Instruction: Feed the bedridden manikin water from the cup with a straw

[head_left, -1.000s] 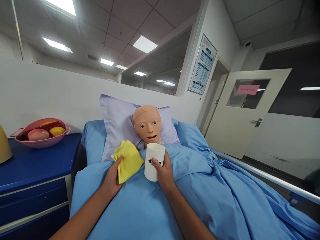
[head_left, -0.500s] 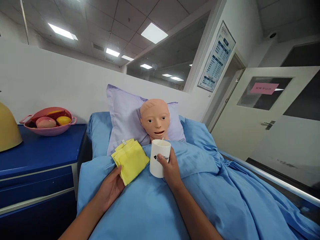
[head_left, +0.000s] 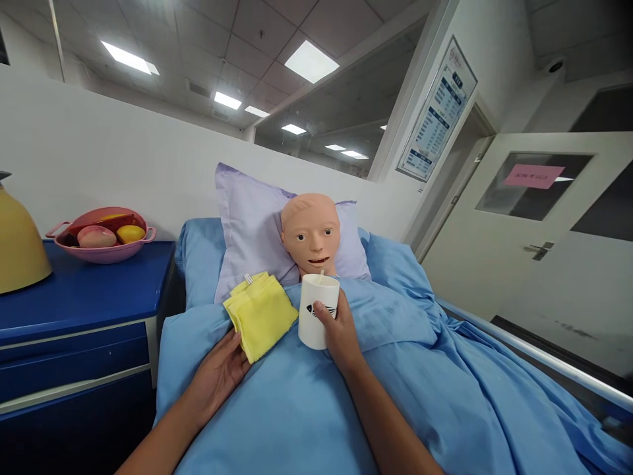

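A manikin [head_left: 310,232] lies in a bed under a blue blanket [head_left: 316,396], its head on a lilac pillow [head_left: 252,227]. My right hand [head_left: 339,330] is wrapped round a white mug [head_left: 316,310] held just below the manikin's chin; a thin stick or straw pokes up from the mug toward its mouth. A folded yellow cloth [head_left: 260,313] rests on the blanket at the manikin's shoulder. My left hand [head_left: 217,373] lies against the cloth's lower edge, fingers loosely curled beside it.
A blue bedside cabinet [head_left: 79,310] stands at the left with a pink bowl of fruit [head_left: 103,234] and a yellow vessel [head_left: 17,241] on top. A metal bed rail [head_left: 534,356] runs along the right. A door [head_left: 534,231] stands behind it.
My left hand has slid off the top of the yellow cloth to its lower edge, leaving the cloth lying on the blanket. The mug stays under the chin. My view shifted slightly left.
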`<state>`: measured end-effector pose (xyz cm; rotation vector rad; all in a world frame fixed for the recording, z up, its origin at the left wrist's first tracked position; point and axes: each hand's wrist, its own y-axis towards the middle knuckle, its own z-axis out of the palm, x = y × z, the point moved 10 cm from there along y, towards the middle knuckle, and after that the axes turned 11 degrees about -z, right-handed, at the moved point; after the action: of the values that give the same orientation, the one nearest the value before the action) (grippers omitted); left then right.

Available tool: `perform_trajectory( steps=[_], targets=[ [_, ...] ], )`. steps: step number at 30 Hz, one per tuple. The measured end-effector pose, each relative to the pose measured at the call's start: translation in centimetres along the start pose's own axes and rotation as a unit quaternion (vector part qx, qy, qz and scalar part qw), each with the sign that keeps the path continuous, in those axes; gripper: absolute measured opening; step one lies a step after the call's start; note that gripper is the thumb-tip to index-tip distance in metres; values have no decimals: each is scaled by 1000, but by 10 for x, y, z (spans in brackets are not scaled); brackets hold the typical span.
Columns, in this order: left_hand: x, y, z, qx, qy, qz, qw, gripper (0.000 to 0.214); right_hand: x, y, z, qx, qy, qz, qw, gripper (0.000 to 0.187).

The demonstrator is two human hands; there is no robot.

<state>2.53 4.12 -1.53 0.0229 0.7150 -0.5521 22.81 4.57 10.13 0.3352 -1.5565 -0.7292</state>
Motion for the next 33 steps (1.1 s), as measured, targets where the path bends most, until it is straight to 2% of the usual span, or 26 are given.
perform_trajectory(
  steps=[11,33],
  targets=[
    [0,-1,-2,-7,6,2,1000,45,-4,1,1,2,21,30,999,47],
    [1,-2,-4,-20,21,10,1000,46,-13,4,0,10,42,58,997,44]
  ],
)
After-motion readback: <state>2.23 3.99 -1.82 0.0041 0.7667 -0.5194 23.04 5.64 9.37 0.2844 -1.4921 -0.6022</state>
